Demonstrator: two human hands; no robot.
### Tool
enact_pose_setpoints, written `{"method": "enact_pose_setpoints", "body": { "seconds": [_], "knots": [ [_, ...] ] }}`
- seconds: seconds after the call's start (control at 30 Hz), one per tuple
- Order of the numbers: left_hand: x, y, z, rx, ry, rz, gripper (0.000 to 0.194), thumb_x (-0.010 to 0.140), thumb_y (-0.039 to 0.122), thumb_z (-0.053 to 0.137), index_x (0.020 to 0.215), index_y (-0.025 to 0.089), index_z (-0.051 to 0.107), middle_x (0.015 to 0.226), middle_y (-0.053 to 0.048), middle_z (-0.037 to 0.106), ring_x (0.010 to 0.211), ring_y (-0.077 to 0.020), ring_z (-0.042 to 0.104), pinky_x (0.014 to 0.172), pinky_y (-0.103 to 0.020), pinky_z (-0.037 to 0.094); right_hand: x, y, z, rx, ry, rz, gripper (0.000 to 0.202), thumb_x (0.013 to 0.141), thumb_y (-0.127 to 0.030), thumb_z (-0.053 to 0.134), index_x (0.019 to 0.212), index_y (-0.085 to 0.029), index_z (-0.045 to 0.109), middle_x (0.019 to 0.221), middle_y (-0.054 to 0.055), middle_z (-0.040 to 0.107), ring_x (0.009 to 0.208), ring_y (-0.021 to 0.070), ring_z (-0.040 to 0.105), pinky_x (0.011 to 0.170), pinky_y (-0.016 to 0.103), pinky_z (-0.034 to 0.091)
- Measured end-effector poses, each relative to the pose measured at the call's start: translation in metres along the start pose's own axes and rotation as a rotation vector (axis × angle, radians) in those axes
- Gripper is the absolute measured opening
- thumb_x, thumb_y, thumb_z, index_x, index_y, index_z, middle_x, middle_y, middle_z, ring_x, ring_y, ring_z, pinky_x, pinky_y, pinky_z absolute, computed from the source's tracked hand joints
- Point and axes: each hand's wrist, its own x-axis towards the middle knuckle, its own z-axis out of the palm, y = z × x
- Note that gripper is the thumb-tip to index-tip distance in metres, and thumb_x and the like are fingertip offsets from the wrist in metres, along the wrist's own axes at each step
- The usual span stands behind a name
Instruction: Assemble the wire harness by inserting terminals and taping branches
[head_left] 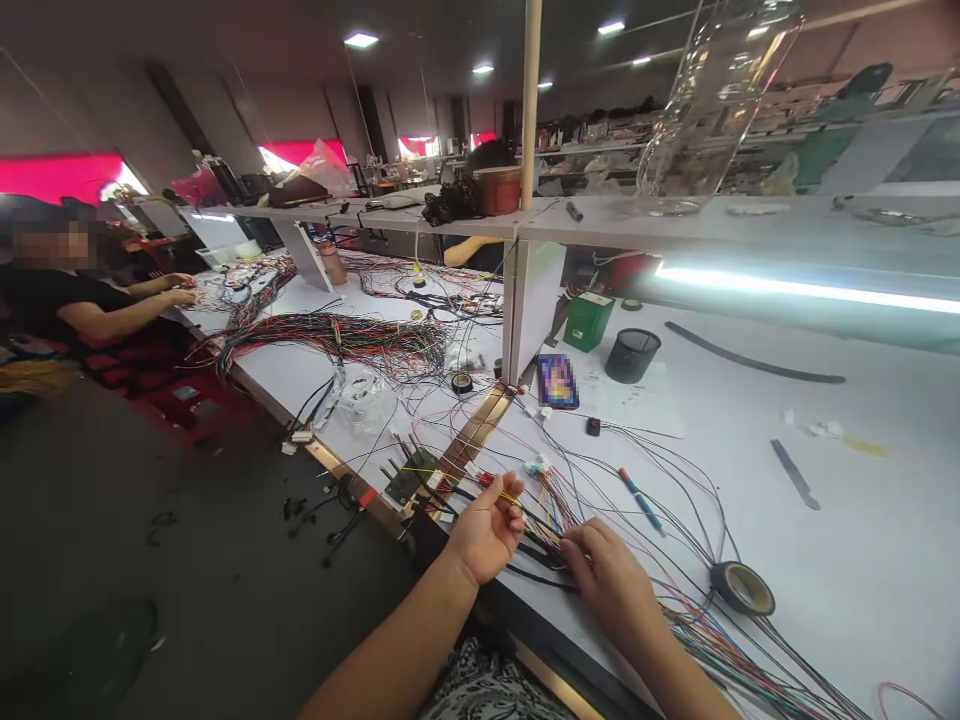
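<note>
My left hand is palm up at the near edge of the bench, its fingers curled around thin wires beside a small red connector. To its right, my right hand is closed with thumb and fingertips on a bundle of wires. The bundle mixes black, red and yellow strands, and part of it lies hidden under my fingers. Just beyond it sits a white connector with wires running from it. A dark board with upright pegs stands left of my left hand.
A tape roll, a blue pen and a grey blade lie on the right. Further back are a phone, a mesh cup and a green box. A co-worker handles wires at far left.
</note>
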Motion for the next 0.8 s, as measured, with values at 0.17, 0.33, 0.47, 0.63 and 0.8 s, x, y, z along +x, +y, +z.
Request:
{"method": "enact_pose_setpoints", "body": {
  "seconds": [0.17,0.33,0.47,0.63,0.8],
  "knots": [
    [-0.003,0.0,0.0,-0.069,-0.099,-0.059,0.017,0.09,0.03,0.058,0.097,0.017,0.066,0.11,-0.005,0.068,0.039,0.0016,0.029,0.035,-0.013,0.027,-0.003,0.008,0.005,0.035,-0.002,0.012,0.029,0.097,-0.04,0.039,0.083,-0.022,0.058,0.086,0.006,0.062,0.081,0.0211,0.061,0.074,0.034,0.048],
    [-0.002,0.003,-0.007,-0.068,-0.173,-0.089,0.019,0.09,0.03,0.056,0.1,0.018,0.067,0.126,-0.006,0.063,0.037,0.0015,0.022,0.033,-0.013,0.024,-0.004,0.007,-0.001,0.092,-0.049,0.008,0.027,0.095,-0.037,0.041,0.085,-0.022,0.06,0.087,0.006,0.062,0.082,0.0206,0.06,0.075,0.034,0.048],
    [-0.008,0.007,-0.004,-0.015,-0.248,-0.069,0.024,0.09,0.03,0.055,0.111,0.023,0.065,0.137,-0.008,0.055,0.039,0.0017,0.027,0.034,-0.013,0.026,-0.01,0.005,-0.009,0.085,-0.028,-0.001,0.025,0.089,-0.028,0.046,0.111,-0.021,0.057,0.095,0.007,0.063,0.087,0.0212,0.06,0.078,0.036,0.047],
    [-0.04,0.004,0.004,0.285,-0.379,0.053,0.046,0.083,0.04,0.063,0.128,0.035,0.055,0.142,-0.011,0.05,0.042,-0.0003,0.046,0.037,-0.017,0.03,-0.017,0.01,-0.018,0.118,-0.073,0.053,0.042,0.079,-0.018,0.047,0.12,-0.021,0.053,0.09,0.003,0.064,0.081,0.0199,0.06,0.075,0.035,0.048],
    [-0.084,-0.004,0.007,0.834,-0.808,0.037,0.03,0.083,0.031,0.066,0.113,0.031,0.07,0.136,-0.011,0.056,0.07,-0.0156,0.069,0.06,-0.028,0.051,-0.018,0.017,-0.018,0.26,-0.055,0.11,0.035,0.086,-0.028,0.047,0.119,-0.02,0.053,0.09,0.005,0.066,0.084,0.0204,0.062,0.076,0.035,0.049]
  ]
}}
